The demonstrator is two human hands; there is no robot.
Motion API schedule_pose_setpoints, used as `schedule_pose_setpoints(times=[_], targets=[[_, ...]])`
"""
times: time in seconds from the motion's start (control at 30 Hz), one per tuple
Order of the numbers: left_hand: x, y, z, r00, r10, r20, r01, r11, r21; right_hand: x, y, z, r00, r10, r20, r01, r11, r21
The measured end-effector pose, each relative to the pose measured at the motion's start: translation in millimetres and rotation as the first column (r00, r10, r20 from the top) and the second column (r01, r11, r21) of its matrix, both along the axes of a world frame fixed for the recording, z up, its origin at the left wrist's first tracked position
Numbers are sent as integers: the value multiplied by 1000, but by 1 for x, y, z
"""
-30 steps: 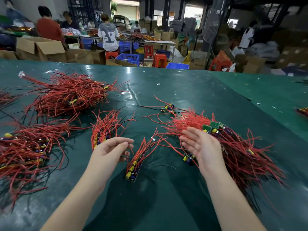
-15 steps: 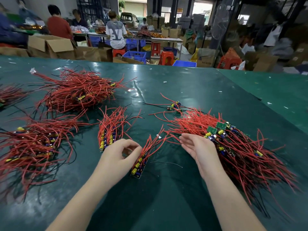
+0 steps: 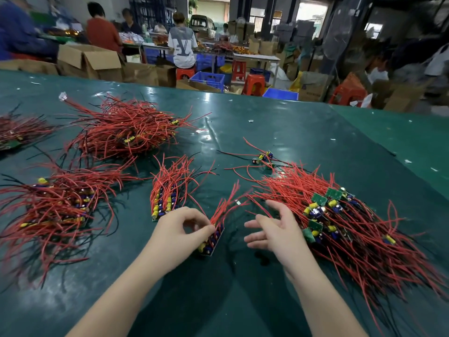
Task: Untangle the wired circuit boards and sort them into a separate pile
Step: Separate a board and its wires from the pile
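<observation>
A small stack of circuit boards (image 3: 212, 242) with red wires fanning up and away lies on the green table (image 3: 243, 300) in front of me. My left hand (image 3: 179, 229) pinches the wires of this stack between thumb and fingertips. My right hand (image 3: 277, 229) hovers just right of it, fingers spread and relaxed, holding nothing. A big tangled heap of wired boards (image 3: 340, 215) with green boards and yellow and blue parts lies right of that hand. A neat sorted bundle (image 3: 167, 198) sits just beyond my left hand.
Larger piles of red-wired boards lie at the left (image 3: 53, 210) and far left (image 3: 126, 132). A few loose boards (image 3: 263, 158) lie beyond the tangle. Past the table's far edge are cardboard boxes (image 3: 92, 62), blue crates, red stools and several people working.
My left hand moved right and closed its fingertips on the small stack's wires. My right hand drew back from the tangled heap and spread its fingers. The view shifted slightly.
</observation>
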State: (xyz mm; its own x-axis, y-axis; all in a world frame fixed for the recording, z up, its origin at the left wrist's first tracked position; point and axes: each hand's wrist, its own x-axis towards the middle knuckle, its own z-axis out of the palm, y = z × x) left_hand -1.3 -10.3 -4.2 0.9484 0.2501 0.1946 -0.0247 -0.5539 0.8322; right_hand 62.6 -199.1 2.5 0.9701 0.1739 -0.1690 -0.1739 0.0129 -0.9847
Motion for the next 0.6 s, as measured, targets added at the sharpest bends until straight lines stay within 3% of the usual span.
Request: schedule_pose_setpoints(times=[0.1, 0.13, 0.2, 0.3, 0.43, 0.53, 0.6], targets=[[4, -3, -1, 999, 40, -16, -43, 907, -418, 1, 0, 5, 998, -10, -68, 16, 996, 86], [5, -6, -1, 1000, 21, -13, -25, 831, -556, -1, 2, 6, 995, 43, -90, -37, 997, 68], [6, -9, -1, 1000, -10, 19, 20, 730, -683, -9, 8, 3, 970, 215, -116, -212, 977, 36], [5, -12, -1, 997, -39, 60, 70, 712, -699, -21, 15, -2, 923, 371, -104, -369, 928, 42], [4, -15, -3, 998, -47, 39, 61, 788, -613, -22, 21, -7, 965, 235, -117, -229, 971, 62], [3, -16, -5, 997, -63, 53, 82, 851, -518, -21, 20, -8, 962, 237, -138, -220, 967, 129], [5, -13, -7, 997, 19, 75, 20, 870, -492, -21, 18, -8, 961, 240, -141, -209, 957, 203]])
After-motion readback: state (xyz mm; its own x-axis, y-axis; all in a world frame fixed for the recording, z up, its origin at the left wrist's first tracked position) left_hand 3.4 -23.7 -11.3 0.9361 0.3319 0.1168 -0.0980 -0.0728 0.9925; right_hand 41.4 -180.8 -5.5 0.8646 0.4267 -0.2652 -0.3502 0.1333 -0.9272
